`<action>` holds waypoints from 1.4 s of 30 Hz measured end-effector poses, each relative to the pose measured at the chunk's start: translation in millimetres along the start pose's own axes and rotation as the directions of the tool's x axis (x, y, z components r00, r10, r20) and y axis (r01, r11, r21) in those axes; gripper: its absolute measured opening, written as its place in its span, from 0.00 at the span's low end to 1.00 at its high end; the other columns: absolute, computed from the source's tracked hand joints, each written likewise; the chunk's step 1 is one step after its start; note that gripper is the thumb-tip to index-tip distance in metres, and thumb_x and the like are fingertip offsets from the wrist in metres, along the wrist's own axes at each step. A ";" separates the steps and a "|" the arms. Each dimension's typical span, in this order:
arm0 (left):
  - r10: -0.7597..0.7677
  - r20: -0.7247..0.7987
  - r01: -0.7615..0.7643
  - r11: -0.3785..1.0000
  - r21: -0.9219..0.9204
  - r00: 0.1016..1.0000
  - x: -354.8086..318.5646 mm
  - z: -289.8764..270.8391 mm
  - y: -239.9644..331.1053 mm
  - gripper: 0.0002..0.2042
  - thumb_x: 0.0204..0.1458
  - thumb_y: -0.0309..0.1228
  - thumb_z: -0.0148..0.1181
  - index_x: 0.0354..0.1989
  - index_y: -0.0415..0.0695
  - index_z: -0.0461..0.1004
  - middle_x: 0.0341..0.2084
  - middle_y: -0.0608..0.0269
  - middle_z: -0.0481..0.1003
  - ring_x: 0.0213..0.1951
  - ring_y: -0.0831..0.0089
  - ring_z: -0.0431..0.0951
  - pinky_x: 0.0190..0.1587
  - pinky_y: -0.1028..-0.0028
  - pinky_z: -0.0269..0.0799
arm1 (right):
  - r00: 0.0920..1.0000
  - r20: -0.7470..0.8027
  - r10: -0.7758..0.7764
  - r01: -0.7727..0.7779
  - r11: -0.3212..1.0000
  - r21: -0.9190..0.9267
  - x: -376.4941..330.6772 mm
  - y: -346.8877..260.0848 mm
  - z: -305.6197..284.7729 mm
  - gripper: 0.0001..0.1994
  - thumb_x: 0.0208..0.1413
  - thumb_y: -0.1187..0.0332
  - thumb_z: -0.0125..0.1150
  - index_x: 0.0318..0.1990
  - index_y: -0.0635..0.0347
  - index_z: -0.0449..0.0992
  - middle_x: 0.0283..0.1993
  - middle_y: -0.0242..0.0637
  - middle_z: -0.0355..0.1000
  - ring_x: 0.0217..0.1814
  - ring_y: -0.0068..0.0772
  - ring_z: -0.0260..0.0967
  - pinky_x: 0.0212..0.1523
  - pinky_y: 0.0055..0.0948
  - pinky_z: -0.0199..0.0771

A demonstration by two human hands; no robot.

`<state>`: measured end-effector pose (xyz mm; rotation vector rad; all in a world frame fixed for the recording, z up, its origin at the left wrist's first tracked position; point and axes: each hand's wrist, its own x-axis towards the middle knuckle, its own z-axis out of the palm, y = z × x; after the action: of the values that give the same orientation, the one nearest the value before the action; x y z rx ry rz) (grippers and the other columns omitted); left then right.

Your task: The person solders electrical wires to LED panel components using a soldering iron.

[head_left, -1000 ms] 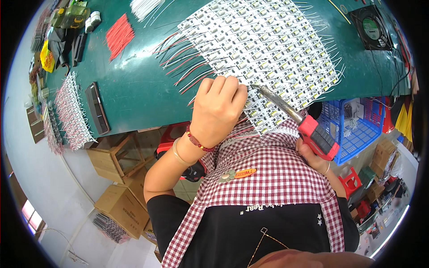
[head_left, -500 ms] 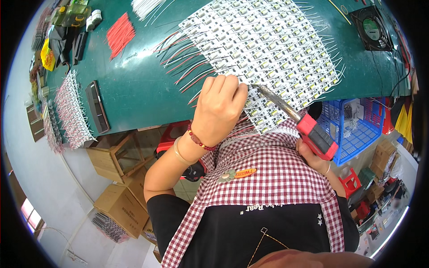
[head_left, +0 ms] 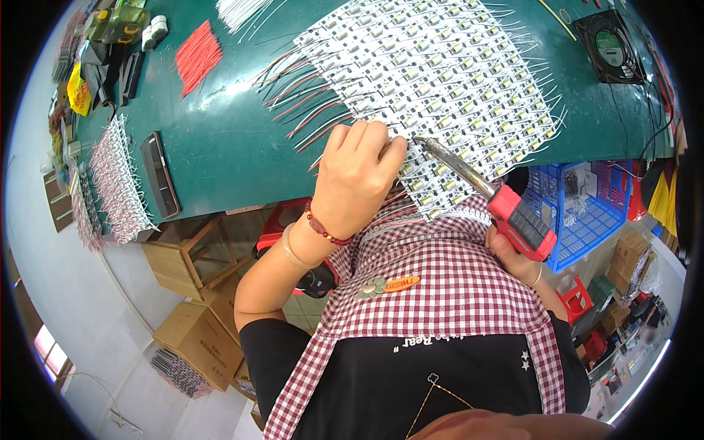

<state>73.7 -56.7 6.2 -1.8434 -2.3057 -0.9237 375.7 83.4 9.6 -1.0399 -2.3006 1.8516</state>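
Observation:
A large panel of white circuit boards (head_left: 447,95) lies on the green table, with rows of small components and red, white and black wires along its left side. Over its near left part, my left hand (head_left: 359,165) is closed, fingertips bent down onto the boards; what they pinch is hidden. My right hand (head_left: 512,258) grips a soldering iron (head_left: 522,222) by its red and black handle. The iron's metal shaft slants up to the left, and its dark tip meets the boards just right of my left fingers.
Red wires (head_left: 198,57) and white wires (head_left: 240,12) lie in bundles at the far left. A phone (head_left: 160,176) and a wired board strip (head_left: 119,183) are near the left edge. A black fan (head_left: 610,48) stands far right, above a blue basket (head_left: 587,238) beside the table.
My left hand has shifted very slightly left, its fingers still bent at the boards. The soldering iron's handle has turned and moved a little right, while its tip stays nearly in place.

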 end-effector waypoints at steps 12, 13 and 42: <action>-0.005 -0.017 0.004 0.998 -0.063 1.000 0.3 2.4 -0.3 0.11 0.40 0.19 0.58 0.35 0.41 0.77 0.25 0.63 0.64 0.29 0.67 0.68 0.34 0.69 0.64 | 0.997 -0.008 -0.082 0.081 0.991 -0.103 4.0 -0.4 1.7 0.10 0.46 0.73 0.68 0.38 0.62 0.79 0.33 0.39 0.73 0.30 0.38 0.72 0.31 0.33 0.71; -0.006 -0.017 0.005 0.998 -0.063 1.000 0.3 2.5 -0.5 0.11 0.40 0.19 0.58 0.35 0.41 0.77 0.25 0.63 0.64 0.29 0.67 0.68 0.34 0.69 0.64 | 0.997 -0.007 -0.082 0.081 0.991 -0.103 3.7 0.7 1.3 0.10 0.46 0.73 0.68 0.38 0.62 0.79 0.33 0.39 0.73 0.30 0.38 0.72 0.31 0.33 0.71; -0.021 -0.010 0.021 0.998 -0.066 1.000 0.2 2.7 -5.3 0.11 0.41 0.19 0.57 0.36 0.41 0.77 0.25 0.62 0.64 0.30 0.66 0.69 0.34 0.68 0.63 | 1.000 -0.008 0.000 0.000 1.000 -0.023 -8.1 -1.7 -5.3 0.10 0.47 0.74 0.67 0.38 0.64 0.78 0.34 0.40 0.75 0.33 0.37 0.74 0.33 0.31 0.71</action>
<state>69.7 -55.8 1.9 -1.8370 -2.3198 -1.0224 383.4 83.9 15.8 -1.0478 -2.3235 1.8220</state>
